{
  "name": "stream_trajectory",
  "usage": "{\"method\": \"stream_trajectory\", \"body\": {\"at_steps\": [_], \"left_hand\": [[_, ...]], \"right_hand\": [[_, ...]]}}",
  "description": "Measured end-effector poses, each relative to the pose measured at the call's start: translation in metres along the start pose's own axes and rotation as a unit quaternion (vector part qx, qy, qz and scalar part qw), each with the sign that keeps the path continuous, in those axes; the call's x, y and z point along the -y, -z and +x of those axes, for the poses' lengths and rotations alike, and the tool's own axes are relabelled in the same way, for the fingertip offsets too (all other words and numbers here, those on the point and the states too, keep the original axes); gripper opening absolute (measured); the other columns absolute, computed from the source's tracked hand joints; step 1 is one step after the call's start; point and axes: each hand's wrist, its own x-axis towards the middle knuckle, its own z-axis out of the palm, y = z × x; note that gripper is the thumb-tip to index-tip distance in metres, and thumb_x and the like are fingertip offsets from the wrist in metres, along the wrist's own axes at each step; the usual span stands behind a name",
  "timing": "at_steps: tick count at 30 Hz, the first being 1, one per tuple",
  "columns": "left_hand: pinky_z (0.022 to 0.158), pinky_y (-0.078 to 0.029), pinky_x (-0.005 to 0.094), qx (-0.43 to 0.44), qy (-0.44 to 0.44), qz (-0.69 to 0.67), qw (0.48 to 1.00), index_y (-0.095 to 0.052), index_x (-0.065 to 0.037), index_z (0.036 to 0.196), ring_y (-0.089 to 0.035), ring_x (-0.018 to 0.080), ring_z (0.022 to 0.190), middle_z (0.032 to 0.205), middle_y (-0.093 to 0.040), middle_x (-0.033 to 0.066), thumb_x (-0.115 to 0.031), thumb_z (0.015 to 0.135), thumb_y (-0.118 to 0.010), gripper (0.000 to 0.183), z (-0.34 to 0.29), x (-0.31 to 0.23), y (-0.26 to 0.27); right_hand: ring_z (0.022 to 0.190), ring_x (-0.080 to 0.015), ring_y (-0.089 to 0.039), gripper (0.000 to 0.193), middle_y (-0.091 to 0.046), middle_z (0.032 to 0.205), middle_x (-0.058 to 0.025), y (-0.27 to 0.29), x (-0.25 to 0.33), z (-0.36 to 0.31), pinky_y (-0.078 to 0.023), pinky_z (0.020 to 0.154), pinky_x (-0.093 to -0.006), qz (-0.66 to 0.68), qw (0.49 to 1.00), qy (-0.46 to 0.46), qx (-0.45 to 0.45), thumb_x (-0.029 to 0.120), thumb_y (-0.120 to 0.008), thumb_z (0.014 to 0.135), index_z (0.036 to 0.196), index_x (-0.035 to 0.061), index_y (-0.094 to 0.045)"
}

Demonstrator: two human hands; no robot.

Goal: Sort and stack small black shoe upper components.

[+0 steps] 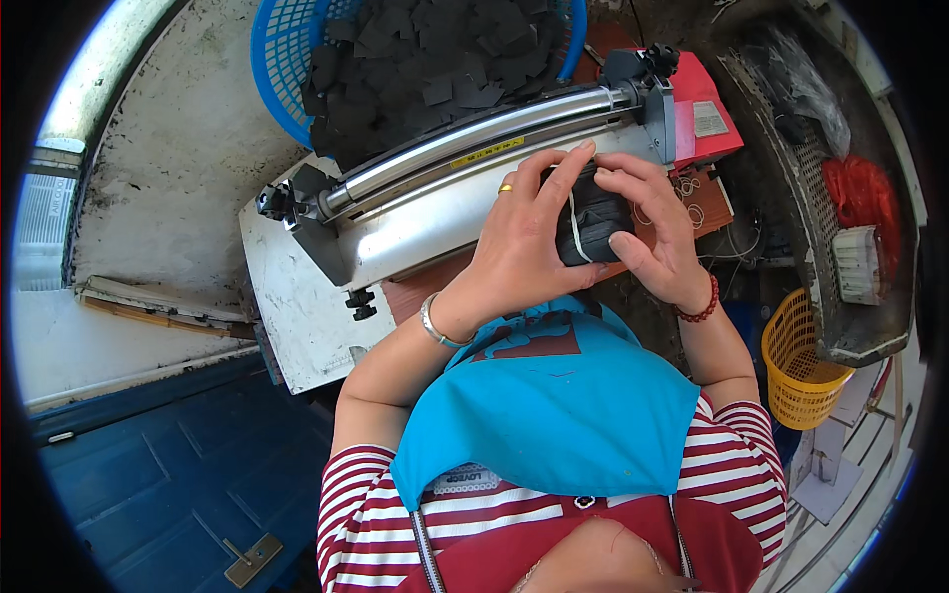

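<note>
Both hands are closed around a thick stack of black pieces (593, 225), held just above the near edge of the surface, in front of a long metal roller machine (465, 173). The left hand (524, 247) wraps the stack's left side with its fingers laid over the top, and the right hand (652, 232) clasps the right side, thumb underneath and fingers curled over the far edge. A pale rubber band (573, 222) already runs around the stack near its left end, so the pieces look gathered and at least partly bound; whether a second band is going on cannot be told, since the fingers hide the right end. More loose rubber bands (692, 198) lie on the surface just to the right of the hands. At the far side, a blue basket (272, 59) is heaped with many loose black pieces of the same kind, so judging by that pile, much bundling seems left to do. A yellow basket (796, 371) stands on the near right, and a red box (707, 114) sits beyond the machine's right end.
</note>
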Motion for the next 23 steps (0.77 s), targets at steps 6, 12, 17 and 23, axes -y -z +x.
{"method": "stream_trajectory", "body": {"at_steps": [6, 12, 17, 23], "left_hand": [[0.102, -0.039, 0.0397, 0.165, 0.028, -0.161, 0.973, -0.021, -0.013, 0.150, -0.047, 0.0324, 0.121, 0.133, -0.041, 0.0174, -0.022, 0.053, -0.081, 0.114, -0.007, 0.010, 0.018], [0.104, -0.035, 0.0365, 0.276, 0.113, -0.325, 0.897, -0.018, -0.012, 0.151, -0.048, 0.0290, 0.120, 0.128, -0.046, 0.0166, -0.028, 0.050, -0.082, 0.121, -0.019, 0.023, 0.015], [0.107, -0.031, 0.0371, 0.310, 0.257, -0.452, 0.796, -0.021, -0.005, 0.149, -0.046, 0.0299, 0.122, 0.127, -0.047, 0.0174, -0.028, 0.052, -0.081, 0.117, -0.036, 0.020, 0.006], [0.111, -0.026, 0.0381, 0.329, 0.194, -0.451, 0.807, -0.025, -0.006, 0.148, -0.040, 0.0326, 0.131, 0.140, -0.042, 0.0173, -0.038, 0.058, -0.081, 0.111, -0.048, 0.022, -0.002]], "right_hand": [[0.102, -0.0320, -0.055, 0.033, -0.058, 0.108, -0.0142, 0.006, -0.001, 0.002, -0.043, 0.089, -0.0393, 0.039, 0.986, 0.009, 0.163, 0.008, -0.054, 0.079, 0.111, 0.0029, -0.061], [0.083, -0.0268, -0.058, 0.009, -0.059, 0.091, -0.0105, -0.008, -0.007, -0.014, -0.047, 0.074, -0.0346, 0.102, 0.972, -0.016, 0.210, 0.001, -0.057, 0.084, 0.090, 0.0014, -0.062], [0.073, -0.0187, -0.052, 0.005, -0.055, 0.080, -0.0080, -0.027, 0.000, -0.041, -0.043, 0.065, -0.0285, 0.177, 0.971, -0.102, 0.124, 0.007, -0.055, 0.081, 0.083, 0.0026, -0.054], [0.074, -0.0136, -0.049, 0.011, -0.056, 0.084, -0.0034, -0.024, 0.002, -0.070, -0.042, 0.067, -0.0276, 0.365, 0.902, -0.228, 0.035, 0.016, -0.053, 0.084, 0.082, 0.0058, -0.055]]}}
